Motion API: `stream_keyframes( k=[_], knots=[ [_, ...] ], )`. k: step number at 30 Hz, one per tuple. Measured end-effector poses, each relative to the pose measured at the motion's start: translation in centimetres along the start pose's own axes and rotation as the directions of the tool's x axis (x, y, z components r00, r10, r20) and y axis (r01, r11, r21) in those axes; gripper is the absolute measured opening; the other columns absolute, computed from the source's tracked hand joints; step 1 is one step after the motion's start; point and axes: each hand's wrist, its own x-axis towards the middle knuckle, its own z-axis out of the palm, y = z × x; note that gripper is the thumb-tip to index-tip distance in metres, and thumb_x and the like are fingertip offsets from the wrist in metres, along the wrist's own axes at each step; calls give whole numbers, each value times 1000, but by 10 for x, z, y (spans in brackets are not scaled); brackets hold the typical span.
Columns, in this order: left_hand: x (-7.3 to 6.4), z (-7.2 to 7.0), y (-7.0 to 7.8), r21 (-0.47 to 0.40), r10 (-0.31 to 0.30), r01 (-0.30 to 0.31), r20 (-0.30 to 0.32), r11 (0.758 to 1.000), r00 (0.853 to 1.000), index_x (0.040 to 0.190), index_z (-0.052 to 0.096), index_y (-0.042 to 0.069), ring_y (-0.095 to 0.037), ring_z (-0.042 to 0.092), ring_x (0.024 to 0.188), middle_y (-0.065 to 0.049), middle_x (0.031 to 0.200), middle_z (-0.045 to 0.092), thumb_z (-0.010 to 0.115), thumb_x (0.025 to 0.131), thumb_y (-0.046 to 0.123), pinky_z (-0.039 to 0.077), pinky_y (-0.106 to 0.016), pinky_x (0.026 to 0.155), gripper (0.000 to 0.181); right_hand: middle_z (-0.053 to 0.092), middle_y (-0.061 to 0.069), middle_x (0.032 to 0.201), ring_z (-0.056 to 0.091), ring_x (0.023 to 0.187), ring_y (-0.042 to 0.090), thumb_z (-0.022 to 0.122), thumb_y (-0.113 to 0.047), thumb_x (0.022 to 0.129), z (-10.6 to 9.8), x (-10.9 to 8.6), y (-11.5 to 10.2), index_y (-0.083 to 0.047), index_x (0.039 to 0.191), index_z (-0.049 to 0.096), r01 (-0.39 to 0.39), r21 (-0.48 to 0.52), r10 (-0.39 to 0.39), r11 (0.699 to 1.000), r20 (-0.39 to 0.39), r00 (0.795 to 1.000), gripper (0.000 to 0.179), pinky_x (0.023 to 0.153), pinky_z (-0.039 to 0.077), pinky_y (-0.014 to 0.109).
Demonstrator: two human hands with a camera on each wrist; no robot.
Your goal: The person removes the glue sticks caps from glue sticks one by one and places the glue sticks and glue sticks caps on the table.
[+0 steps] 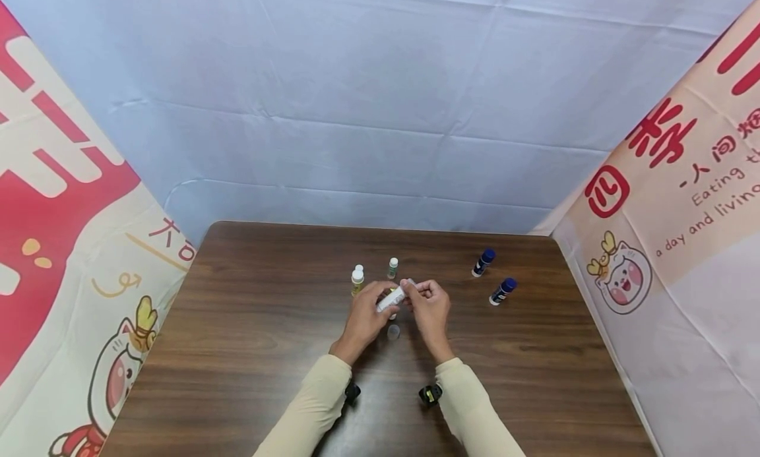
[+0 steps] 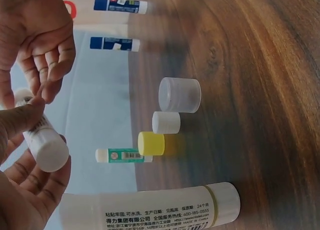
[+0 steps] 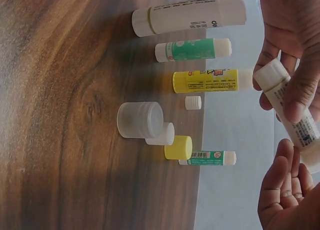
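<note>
Pinching a white glue stick (image 1: 390,299) above the tabletop (image 1: 255,299), with left fingers (image 3: 299,92) round the body, right fingers (image 3: 281,165) at the far end. Already loose below: clear cap (image 3: 140,120), white cap (image 3: 163,134), yellow cap (image 3: 178,148), small white cap (image 3: 193,102). Apparently uncapped nearby: tall white stick (image 3: 195,13), two green sticks (image 3: 192,49), yellow stick (image 3: 210,81). Still capped, farther right: two blue sticks (image 1: 503,291).

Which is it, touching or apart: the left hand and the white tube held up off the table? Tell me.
Touching. The right wrist view shows the left hand with its thumb lying across the side of the white tube.
</note>
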Motion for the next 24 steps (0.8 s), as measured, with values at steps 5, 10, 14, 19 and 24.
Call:
stream_keyframes(
  k=[5,10,14,19,24],
  knots=[
    [0,-4,1,-3,-37,37,7,999,999,106,70,14,-13,63,79,0,92,68,84,70,7,51,-32,69,39,66,12,63,58,48,5,71,-4,84,-1,-1,-5,8,80,63,17,-25,-17,1000,19,1000,15,43,46,19],
    [0,-9,2,-30,-61,61,13,998,998,107,70,15,-14,64,80,-1,95,69,83,72,5,52,-33,70,38,67,11,68,63,56,13,66,2,85,-2,-1,-16,14,89,64,16,-2,-16,1000,51,999,13,47,45,18],
    [0,-12,4,-49,-47,47,-7,998,999,108,70,12,-16,64,80,-3,95,70,82,72,2,52,-36,70,39,66,11,71,64,61,18,66,1,86,-3,1,-21,13,91,64,-8,16,7,1000,65,998,13,49,46,17],
    [0,-15,5,-76,-44,41,-29,996,999,109,68,9,-18,64,81,-5,98,69,81,71,-2,53,-40,71,41,64,26,78,60,60,9,65,2,88,-4,0,-24,14,93,62,6,75,-12,997,84,996,14,51,48,18],
    [-1,-19,6,-77,-14,9,-67,997,998,115,67,7,-21,64,88,-8,103,69,79,72,-5,51,-38,75,46,64,33,86,63,62,6,62,1,90,-6,-1,-26,16,99,60,35,148,-51,988,103,993,17,52,50,20]
  ],
)
